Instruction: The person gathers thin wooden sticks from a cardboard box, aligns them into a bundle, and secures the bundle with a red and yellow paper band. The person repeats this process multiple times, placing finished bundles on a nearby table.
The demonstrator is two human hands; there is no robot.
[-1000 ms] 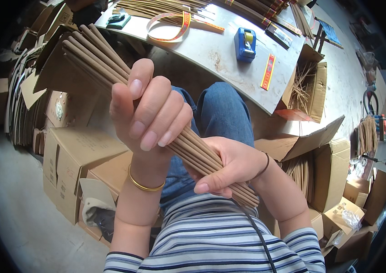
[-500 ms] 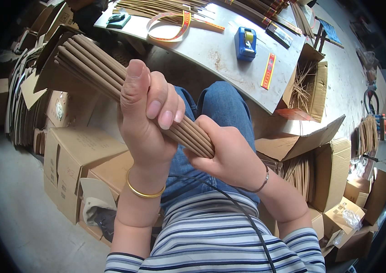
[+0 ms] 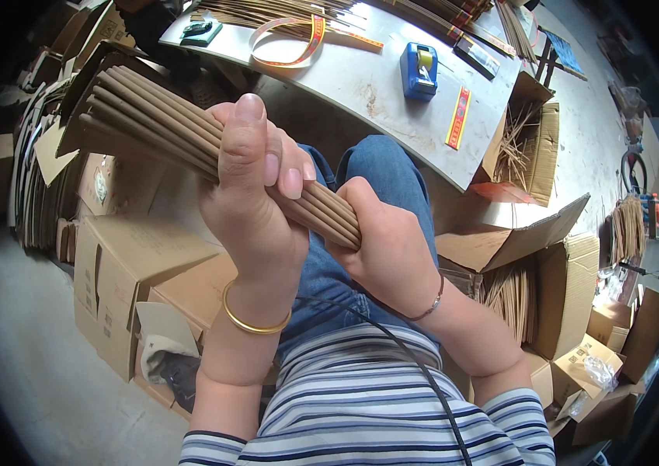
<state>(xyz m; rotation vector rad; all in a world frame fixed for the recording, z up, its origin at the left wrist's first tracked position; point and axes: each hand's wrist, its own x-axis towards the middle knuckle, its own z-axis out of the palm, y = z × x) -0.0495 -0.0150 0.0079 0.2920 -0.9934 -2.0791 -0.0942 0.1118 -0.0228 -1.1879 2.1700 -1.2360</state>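
A thick bundle of brown incense sticks [image 3: 158, 120] lies slantwise across my lap, its far ends fanned out toward the upper left. My left hand [image 3: 259, 175] is wrapped round the middle of the bundle, thumb on top. Around the lower right end closes my right hand [image 3: 387, 245], with the stick ends showing beside its thumb. Both hands hold the bundle above my jeans [image 3: 391, 175].
Ahead stands a grey table [image 3: 345, 97] with a blue tape dispenser [image 3: 420, 71], a curled red-yellow paper strip [image 3: 306, 50], a short strip [image 3: 458, 118] and more sticks [image 3: 275, 14]. Cardboard boxes [image 3: 143, 248] flank me; an open box [image 3: 566, 295] at right holds sticks.
The bundle's far end has shifted slightly left and spread wider. My right hand has moved a little up, and my left wrist has turned slightly.
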